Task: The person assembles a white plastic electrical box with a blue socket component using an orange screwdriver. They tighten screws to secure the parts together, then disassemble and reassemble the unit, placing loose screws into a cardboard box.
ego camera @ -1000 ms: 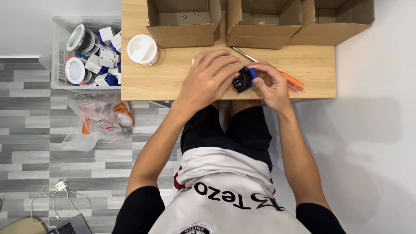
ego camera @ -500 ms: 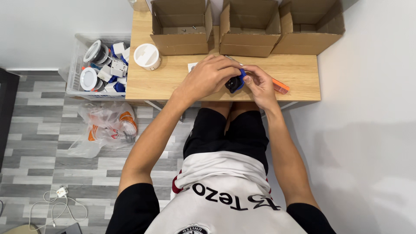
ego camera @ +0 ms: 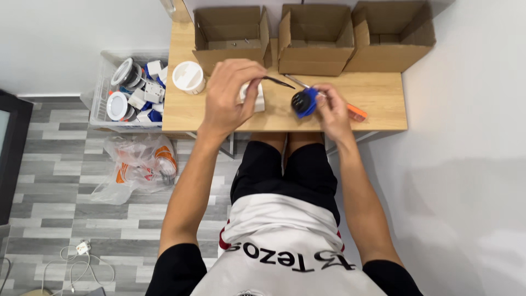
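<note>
Sitting at a wood desk (ego camera: pixel 219 112) w/ three open brown boxes (ego camera: pixel 315 38) in a row at the back, tops up so stuff can drop in. A clear bin (ego camera: pixel 101 90) of round white lights sits left, close to reach. Left hand (ego camera: pixel 233 90) pinches a thin black wire (ego camera: pixel 278 82). Right hand (ego camera: pixel 329 107) grips a small blue & black part (ego camera: pixel 303 102) just above the desk. An orange-handled screwdriver (ego camera: pixel 350 109) lies beside it.

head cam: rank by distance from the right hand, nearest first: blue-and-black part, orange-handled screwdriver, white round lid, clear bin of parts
1. blue-and-black part: held in the right hand.
2. orange-handled screwdriver: on the desk just beside that hand, outer side.
3. white round lid: desk's left end, past the left hand.
4. clear bin of parts: on the floor, left of the desk.
</note>
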